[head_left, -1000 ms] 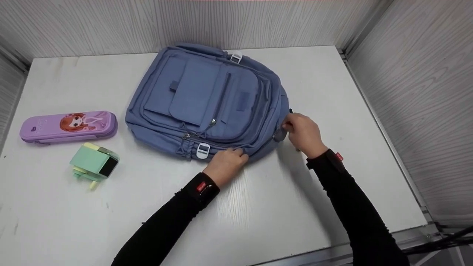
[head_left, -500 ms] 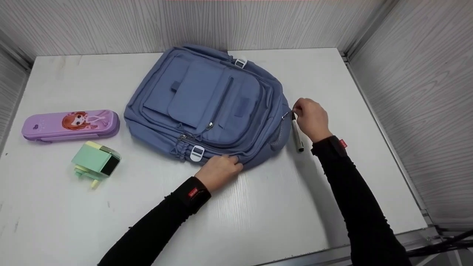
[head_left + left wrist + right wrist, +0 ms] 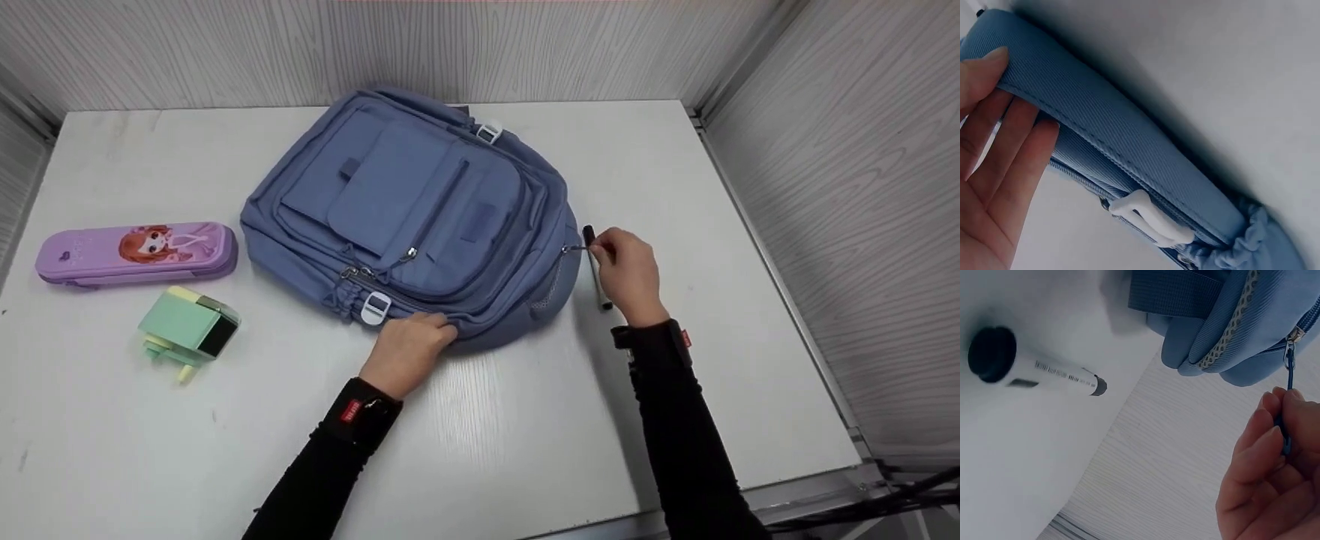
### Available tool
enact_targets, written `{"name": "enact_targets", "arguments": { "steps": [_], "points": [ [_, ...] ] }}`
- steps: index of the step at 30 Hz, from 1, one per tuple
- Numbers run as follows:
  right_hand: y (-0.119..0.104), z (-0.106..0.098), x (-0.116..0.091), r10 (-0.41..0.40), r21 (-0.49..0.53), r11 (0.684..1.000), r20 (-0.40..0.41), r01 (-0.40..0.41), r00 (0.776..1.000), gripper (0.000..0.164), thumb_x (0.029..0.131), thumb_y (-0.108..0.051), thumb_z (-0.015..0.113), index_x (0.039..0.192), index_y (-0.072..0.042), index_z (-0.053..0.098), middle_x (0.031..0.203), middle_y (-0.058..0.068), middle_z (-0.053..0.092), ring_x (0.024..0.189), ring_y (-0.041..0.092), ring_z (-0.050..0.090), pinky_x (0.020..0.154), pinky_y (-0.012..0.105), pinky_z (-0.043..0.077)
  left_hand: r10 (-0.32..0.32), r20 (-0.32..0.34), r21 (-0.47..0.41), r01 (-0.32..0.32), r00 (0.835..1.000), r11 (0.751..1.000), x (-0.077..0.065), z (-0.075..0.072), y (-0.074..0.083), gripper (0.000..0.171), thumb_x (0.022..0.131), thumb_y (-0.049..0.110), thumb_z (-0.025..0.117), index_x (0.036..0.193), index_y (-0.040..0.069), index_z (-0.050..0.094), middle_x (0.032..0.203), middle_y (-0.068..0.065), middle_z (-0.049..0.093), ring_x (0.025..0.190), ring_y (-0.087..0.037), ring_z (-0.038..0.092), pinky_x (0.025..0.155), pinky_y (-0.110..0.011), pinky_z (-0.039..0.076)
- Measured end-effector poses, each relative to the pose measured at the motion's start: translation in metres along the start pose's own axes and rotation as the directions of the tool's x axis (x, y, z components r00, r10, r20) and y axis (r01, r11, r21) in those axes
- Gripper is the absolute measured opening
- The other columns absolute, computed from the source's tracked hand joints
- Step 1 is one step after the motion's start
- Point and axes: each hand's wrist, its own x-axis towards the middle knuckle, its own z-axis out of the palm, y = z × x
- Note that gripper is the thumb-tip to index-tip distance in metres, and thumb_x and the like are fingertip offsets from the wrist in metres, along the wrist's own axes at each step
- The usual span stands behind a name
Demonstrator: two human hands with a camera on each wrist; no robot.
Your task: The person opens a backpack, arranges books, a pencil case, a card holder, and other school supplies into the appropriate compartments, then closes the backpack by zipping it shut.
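Note:
A blue backpack (image 3: 405, 172) lies on the table with its front pockets facing up. Along its near side, my left hand (image 3: 409, 349) grips the edge; in the left wrist view the thumb rests on top of the fabric band (image 3: 1106, 118) and the fingers lie beneath it. At the bag's right end, my right hand (image 3: 628, 270) pinches a zipper pull (image 3: 576, 248). The right wrist view shows the pull's cord (image 3: 1290, 371) stretched taut from the metal slider (image 3: 1295, 334) to thumb and fingertips. A marker (image 3: 598, 277) with black ends lies beside that hand, partly hidden by it.
Left of the backpack lies a purple pencil case (image 3: 97, 255) with a doll picture. Nearer the front is a mint-green box-shaped gadget (image 3: 180, 324) with yellow parts. Grey wood-grain panels (image 3: 225, 52) border the white table (image 3: 480, 465) behind and at the sides.
The right hand moved away along the bag's right end with the zipper pull, then back slightly nearer. The left hand slid left, the backpack shifted slightly left, and the marker came into view.

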Motion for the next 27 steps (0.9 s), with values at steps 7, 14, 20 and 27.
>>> {"name": "enact_targets", "arguments": {
  "steps": [7,14,20,27],
  "points": [
    [-0.009,0.004,-0.024,0.013,0.078,0.997,-0.041,-0.009,0.999,0.010,0.092,-0.003,0.065,0.089,0.006,0.067,0.083,0.021,0.067,0.074,0.028,0.059,0.069,0.034,0.043,-0.065,-0.046,0.016,0.065,0.997,0.998,-0.014,-0.005,-0.016,0.025,0.071,-0.010,0.064,0.077,0.012,0.073,0.075,-0.001,0.068,0.066,-0.023,0.065,0.050,-0.034,0.051],
    [-0.026,0.012,-0.045,0.037,0.186,0.982,-0.037,-0.029,0.999,0.008,0.091,-0.001,0.065,0.086,0.005,0.066,0.077,0.017,0.066,0.070,0.018,0.054,0.065,0.022,0.039,-0.197,-0.075,0.007,0.198,0.978,0.980,-0.024,-0.014,-0.034,0.020,0.069,-0.010,0.065,0.066,0.009,0.065,0.068,-0.003,0.062,0.067,-0.026,0.066,0.051,-0.038,0.049],
    [-0.039,0.020,-0.054,0.043,0.231,0.972,0.010,-0.044,0.999,0.008,0.092,0.000,0.065,0.085,0.003,0.066,0.078,0.016,0.067,0.072,0.017,0.057,0.066,0.021,0.041,-0.357,-0.046,-0.026,0.356,0.933,0.934,-0.032,-0.024,-0.048,0.017,0.070,-0.009,0.068,0.068,0.008,0.067,0.072,-0.003,0.066,0.068,-0.027,0.063,0.056,-0.039,0.049],
    [-0.047,0.019,-0.058,0.024,0.231,0.973,0.017,-0.027,1.000,0.007,0.091,-0.002,0.066,0.086,0.003,0.066,0.079,0.016,0.067,0.073,0.019,0.058,0.068,0.023,0.043,-0.571,0.119,-0.127,0.583,0.812,0.803,-0.027,-0.032,-0.039,0.014,0.074,-0.009,0.070,0.079,0.003,0.072,0.086,-0.010,0.071,0.084,-0.032,0.065,0.069,-0.046,0.054]
  ]
}}
